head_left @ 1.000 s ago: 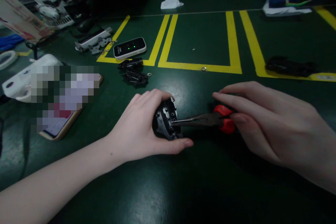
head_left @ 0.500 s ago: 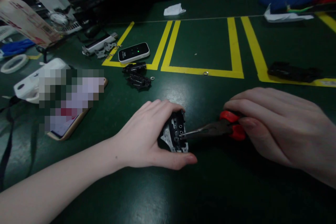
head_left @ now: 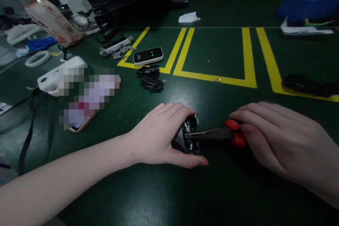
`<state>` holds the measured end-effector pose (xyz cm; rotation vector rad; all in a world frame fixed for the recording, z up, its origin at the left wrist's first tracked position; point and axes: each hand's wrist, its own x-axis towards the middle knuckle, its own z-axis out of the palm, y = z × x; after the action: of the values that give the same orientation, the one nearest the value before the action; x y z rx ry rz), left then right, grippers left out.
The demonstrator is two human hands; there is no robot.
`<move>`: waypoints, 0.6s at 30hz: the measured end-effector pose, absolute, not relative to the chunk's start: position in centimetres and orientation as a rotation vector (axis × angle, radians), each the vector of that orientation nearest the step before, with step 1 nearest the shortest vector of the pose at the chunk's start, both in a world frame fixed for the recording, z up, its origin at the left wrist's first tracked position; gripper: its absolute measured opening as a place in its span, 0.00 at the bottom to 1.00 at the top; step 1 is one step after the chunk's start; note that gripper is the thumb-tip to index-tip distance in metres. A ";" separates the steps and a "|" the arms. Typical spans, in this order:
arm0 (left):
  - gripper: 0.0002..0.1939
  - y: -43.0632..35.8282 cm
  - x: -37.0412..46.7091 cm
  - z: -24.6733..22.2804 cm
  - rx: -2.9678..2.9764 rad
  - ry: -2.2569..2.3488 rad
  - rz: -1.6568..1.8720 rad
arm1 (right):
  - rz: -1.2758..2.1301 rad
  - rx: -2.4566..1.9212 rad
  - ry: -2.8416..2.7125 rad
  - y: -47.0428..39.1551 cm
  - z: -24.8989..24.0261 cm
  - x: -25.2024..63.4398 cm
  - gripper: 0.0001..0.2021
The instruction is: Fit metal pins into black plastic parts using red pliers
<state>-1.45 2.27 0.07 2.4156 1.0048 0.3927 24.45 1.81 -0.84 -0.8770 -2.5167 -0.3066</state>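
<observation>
Gripped between the thumb and fingers of my left hand (head_left: 161, 136) is a small black and silver part (head_left: 189, 136), its open side turned to the right. My right hand (head_left: 280, 137) is closed around red-handled needle-nose pliers (head_left: 215, 133). The tips of the pliers reach into the open side of the part. What the tips touch is too small to make out. Beyond my left hand, two black pieces (head_left: 152, 83) lie on the green table beside a small metal ring (head_left: 164, 81).
A phone (head_left: 92, 100) and a white device (head_left: 63, 72) lie at the left. Behind are a black and white box with green lights (head_left: 148, 55), yellow tape (head_left: 212, 77) and white paper (head_left: 189, 17). Another black part (head_left: 309, 85) and a blue bin (head_left: 309, 1) are at the right.
The whole view has shifted, so things on the table appear further right. The black and silver part looks tilted differently, and the plier tips appear further inside it. Both hands keep their hold.
</observation>
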 end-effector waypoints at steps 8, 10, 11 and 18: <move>0.38 2.0 -2.0 0.2 2.337 0.995 0.429 | -0.107 -0.968 -2.492 1.9 -0.9 25.1 0.12; 0.39 1.8 -2.1 0.1 2.312 0.978 0.478 | -0.081 -0.969 -2.482 1.9 -1.0 25.4 0.11; 0.40 1.8 -2.1 0.1 2.306 0.968 0.494 | -0.063 -0.986 -2.477 1.9 -1.0 25.5 0.11; 0.41 1.8 -2.0 0.0 2.428 0.870 0.402 | 0.093 -0.981 -2.398 1.8 -1.4 25.6 0.11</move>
<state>-2.02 1.75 0.03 2.4279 0.8702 0.4023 25.63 1.83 -1.41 -0.9815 -2.3979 0.0926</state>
